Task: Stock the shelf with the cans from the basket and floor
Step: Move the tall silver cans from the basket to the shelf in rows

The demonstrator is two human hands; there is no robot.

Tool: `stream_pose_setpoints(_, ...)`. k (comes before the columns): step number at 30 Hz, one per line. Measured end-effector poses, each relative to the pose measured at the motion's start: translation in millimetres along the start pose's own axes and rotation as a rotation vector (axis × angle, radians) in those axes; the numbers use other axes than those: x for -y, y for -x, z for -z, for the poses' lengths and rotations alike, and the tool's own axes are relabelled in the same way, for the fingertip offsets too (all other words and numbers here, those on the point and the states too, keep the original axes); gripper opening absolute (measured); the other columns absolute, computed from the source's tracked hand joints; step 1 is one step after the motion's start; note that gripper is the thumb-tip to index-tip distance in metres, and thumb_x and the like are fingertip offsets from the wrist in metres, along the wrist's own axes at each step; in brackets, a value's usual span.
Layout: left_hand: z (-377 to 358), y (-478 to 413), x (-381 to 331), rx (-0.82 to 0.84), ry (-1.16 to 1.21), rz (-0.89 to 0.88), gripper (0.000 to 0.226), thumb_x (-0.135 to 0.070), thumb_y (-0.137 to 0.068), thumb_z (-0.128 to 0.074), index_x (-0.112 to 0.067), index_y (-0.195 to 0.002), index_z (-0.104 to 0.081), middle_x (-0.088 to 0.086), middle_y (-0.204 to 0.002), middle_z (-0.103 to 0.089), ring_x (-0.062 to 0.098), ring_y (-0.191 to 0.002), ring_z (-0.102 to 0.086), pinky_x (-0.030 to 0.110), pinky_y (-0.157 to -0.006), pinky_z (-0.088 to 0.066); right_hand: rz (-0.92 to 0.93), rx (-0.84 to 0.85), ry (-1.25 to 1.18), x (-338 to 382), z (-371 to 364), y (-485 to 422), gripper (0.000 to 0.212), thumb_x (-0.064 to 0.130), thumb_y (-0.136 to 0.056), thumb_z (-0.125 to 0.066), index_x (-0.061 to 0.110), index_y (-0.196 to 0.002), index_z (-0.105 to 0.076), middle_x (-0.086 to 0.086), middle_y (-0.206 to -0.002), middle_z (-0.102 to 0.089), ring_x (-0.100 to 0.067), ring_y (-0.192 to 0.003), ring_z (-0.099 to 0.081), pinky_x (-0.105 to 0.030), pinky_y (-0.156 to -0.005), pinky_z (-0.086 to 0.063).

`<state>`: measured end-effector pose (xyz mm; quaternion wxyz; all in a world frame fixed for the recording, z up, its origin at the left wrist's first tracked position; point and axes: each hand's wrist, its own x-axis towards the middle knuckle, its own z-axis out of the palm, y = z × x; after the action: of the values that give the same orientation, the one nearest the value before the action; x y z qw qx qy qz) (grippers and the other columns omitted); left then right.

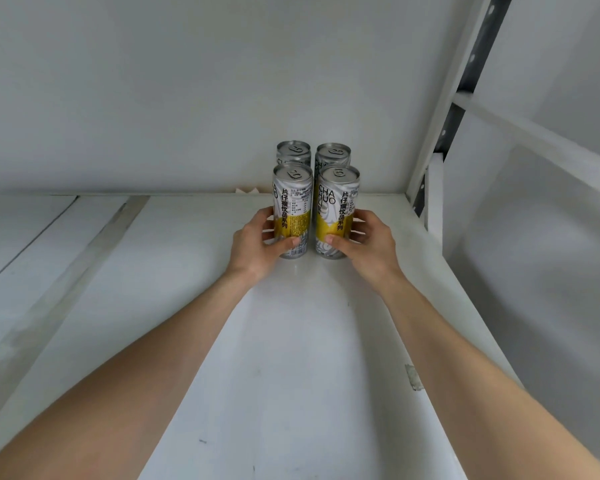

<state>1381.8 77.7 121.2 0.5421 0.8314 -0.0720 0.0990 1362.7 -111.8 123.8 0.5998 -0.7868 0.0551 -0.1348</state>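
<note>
Four slim cans stand upright on the white shelf point(194, 306), grouped as a small square a little above the middle of the frame, close to the back wall point(153, 98). The two rear cans, one on the left point(292, 152) and one on the right point(333, 154), are mostly hidden behind the front pair; only their silver tops with pull tabs and a bit of their sides show. The front left can point(291, 209) and the front right can point(336, 209) stand just beside each other, with a narrow gap between them. Each has a white upper part with dark lettering and a yellow band lower down.

Both bare arms reach in from the bottom corners of the frame. The left hand point(257, 244) is wrapped around the lower part of the front left can, the thumb across its front near the barcode and the fingers curled around its left side. The right hand point(368, 242) grips the lower part of the front right can in the same way, thumb on the front and fingers around its right side. Both front cans seem to rest with the base on the shelf, but I cannot tell this for certain.

At the upper right of the frame a grey and white metal post point(465, 81) of the rack rises diagonally. A small scrap of tape point(413, 377) sticks to the shelf edge at the lower right.
</note>
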Motion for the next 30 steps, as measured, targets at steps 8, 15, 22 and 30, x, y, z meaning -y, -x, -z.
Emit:
stream_pose_setpoints(8,-7,-15,0,-0.001,-0.03,0.021,0.062,-0.023,-0.075,-0.08,-0.016,-0.131,-0.052,0.007,-0.117,-0.065,0.015,-0.093,-0.062,0.024,-0.081,-0.049,-0.021,0.015,-0.022,0,-4,-14,0.059,0.013,-0.071,-0.086,0.017,-0.122,-0.058,-0.002,-0.107,-0.066,-0.018,-0.097,-0.067,-0.036,-0.091,-0.056)
stream_pose_setpoints(15,-12,-17,-1,-0.01,-0.02,0.031,0.063,-0.023,-0.077,-0.078,-0.017,-0.133,-0.05,0.006,-0.118,-0.064,0.015,-0.095,-0.062,0.016,-0.076,-0.046,-0.028,0.018,-0.029,-2,-6,-17,0.059,0.013,-0.071,-0.086,0.017,-0.123,-0.056,-0.004,-0.111,-0.067,-0.019,-0.1,-0.067,-0.039,-0.092,-0.056)
stream_pose_setpoints(22,-4,-2,2,0.008,-0.25,-0.035,0.064,-0.032,-0.086,-0.068,-0.015,-0.142,-0.042,0.01,-0.137,-0.054,0.025,-0.127,-0.048,0.031,-0.102,-0.038,-0.013,-0.026,0.091,-1,-11,1,0.064,0.024,-0.08,-0.08,0.014,-0.135,-0.049,-0.007,-0.124,-0.065,-0.014,-0.104,-0.062,-0.026,-0.093,-0.049)
stream_pose_setpoints(30,33,64,3,-0.005,-0.735,-0.146,0.064,-0.047,-0.095,-0.044,-0.013,-0.148,-0.03,0.01,-0.155,-0.03,0.029,-0.145,-0.018,0.05,-0.116,-0.019,0.093,-0.071,0.554,9,-3,66,0.067,0.044,-0.095,-0.055,0.016,-0.15,-0.029,-0.01,-0.145,-0.047,-0.03,-0.132,-0.043,-0.044,-0.103,-0.038)
